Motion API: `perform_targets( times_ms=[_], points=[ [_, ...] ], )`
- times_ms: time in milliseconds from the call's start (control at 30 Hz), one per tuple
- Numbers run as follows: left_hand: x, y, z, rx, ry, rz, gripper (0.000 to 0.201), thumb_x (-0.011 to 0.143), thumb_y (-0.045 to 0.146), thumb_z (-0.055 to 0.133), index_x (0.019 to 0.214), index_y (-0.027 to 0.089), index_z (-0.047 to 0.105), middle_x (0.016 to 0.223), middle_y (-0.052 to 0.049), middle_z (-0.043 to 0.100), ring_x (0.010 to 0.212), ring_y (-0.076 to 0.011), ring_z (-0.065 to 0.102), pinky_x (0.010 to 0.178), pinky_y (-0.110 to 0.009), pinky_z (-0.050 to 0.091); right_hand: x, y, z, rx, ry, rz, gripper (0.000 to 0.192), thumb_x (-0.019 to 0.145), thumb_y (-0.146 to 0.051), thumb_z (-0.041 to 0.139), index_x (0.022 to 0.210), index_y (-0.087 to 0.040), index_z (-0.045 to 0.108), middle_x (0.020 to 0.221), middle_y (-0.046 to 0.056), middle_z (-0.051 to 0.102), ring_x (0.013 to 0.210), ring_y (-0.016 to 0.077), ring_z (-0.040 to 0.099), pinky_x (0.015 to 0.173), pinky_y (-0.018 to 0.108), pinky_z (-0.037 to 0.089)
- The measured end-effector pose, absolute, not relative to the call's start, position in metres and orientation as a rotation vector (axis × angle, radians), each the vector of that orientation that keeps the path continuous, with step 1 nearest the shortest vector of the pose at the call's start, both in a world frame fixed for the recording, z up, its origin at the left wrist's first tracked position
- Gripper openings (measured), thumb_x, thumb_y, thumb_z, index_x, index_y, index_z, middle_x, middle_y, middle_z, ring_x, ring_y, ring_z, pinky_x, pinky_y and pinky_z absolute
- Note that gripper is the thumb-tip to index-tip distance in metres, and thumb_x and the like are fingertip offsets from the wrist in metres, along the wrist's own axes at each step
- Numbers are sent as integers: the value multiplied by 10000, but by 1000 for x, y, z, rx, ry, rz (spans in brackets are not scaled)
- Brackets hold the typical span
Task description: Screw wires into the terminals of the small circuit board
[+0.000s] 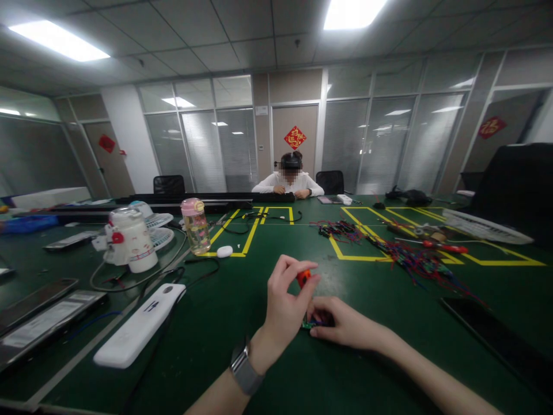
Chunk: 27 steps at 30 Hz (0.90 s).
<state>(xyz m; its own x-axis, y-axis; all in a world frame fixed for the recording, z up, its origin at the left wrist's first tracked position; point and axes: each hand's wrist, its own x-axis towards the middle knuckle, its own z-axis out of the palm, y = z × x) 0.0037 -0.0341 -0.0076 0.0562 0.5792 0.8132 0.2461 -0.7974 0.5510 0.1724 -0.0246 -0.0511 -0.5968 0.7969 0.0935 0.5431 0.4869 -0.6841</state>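
Note:
Just above the green table, my left hand point(287, 294) pinches a small orange-red piece with a dark part point(304, 277) between thumb and fingers; its exact kind does not show. A grey watch is on that wrist. My right hand point(334, 321) rests low on the table, just right of and below the left one, its fingers closed on a small green circuit board point(307, 325). Part of the board is hidden by the fingers, and something dark and blue shows beside them.
Left stand a white power strip point(140, 325), a white jug point(132, 239) and a pink-lidded bottle point(196, 226). Wired boards point(401, 256) lie in a tangle to the right, near a black phone-like slab point(488, 337). Across the table sits a person point(270, 184).

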Motion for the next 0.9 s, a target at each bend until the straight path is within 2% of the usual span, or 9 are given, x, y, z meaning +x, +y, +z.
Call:
perform_targets(
  times_ms=[133,200,333,433,500,700,800,900],
  points=[
    [3,-35,-7,2054,772,1699,272,963,215,421,1129,232,635,1040,-51,601,932,-143,594,821,-267,477,172,-26,-49,-1123,-2336,859,170,747,-210,660,907,-158,637,756,-17,535,666,119,465,589,220,356],
    [3,-35,-7,2055,721,1675,310,973,193,387,1191,244,600,1120,-54,611,985,-147,596,857,-276,475,172,-26,-49,-1123,-2333,863,163,750,-212,657,901,-156,634,756,-16,536,668,120,466,588,220,356],
    [4,-33,-8,2107,718,1732,263,927,172,500,1147,244,624,995,-30,629,900,-131,602,795,-248,479,171,-26,-49,-1112,-2333,858,149,747,-212,657,878,-151,619,749,-20,527,658,115,456,581,218,350],
    [4,-33,-8,2142,800,1806,154,873,189,596,1004,217,672,870,-16,566,802,-120,567,721,-232,461,172,-26,-50,-1120,-2340,854,165,747,-208,654,898,-152,621,753,-19,530,659,116,455,579,220,348],
    [3,-34,-7,2137,841,1812,117,878,211,591,960,205,675,862,-18,532,790,-120,551,707,-233,453,172,-26,-50,-1126,-2343,848,178,745,-209,656,912,-155,627,759,-17,535,664,119,459,581,221,349],
    [3,-35,-8,2119,745,1665,342,977,182,348,1231,231,571,1111,-68,573,974,-150,571,842,-281,467,171,-25,-50,-1128,-2336,849,159,748,-211,652,894,-151,632,758,-13,543,667,122,468,588,225,357],
    [5,-34,-9,2107,716,1694,323,954,171,418,1236,234,563,1068,-54,608,956,-149,587,842,-282,476,171,-24,-50,-1106,-2340,853,138,754,-217,649,874,-154,619,746,-21,535,656,117,460,583,223,351],
    [6,-33,-9,2116,803,1798,225,876,178,579,1085,227,646,889,-22,575,810,-134,572,748,-256,479,172,-24,-50,-1097,-2345,853,144,754,-214,649,882,-157,613,748,-24,532,659,116,461,589,224,353]
  ],
)
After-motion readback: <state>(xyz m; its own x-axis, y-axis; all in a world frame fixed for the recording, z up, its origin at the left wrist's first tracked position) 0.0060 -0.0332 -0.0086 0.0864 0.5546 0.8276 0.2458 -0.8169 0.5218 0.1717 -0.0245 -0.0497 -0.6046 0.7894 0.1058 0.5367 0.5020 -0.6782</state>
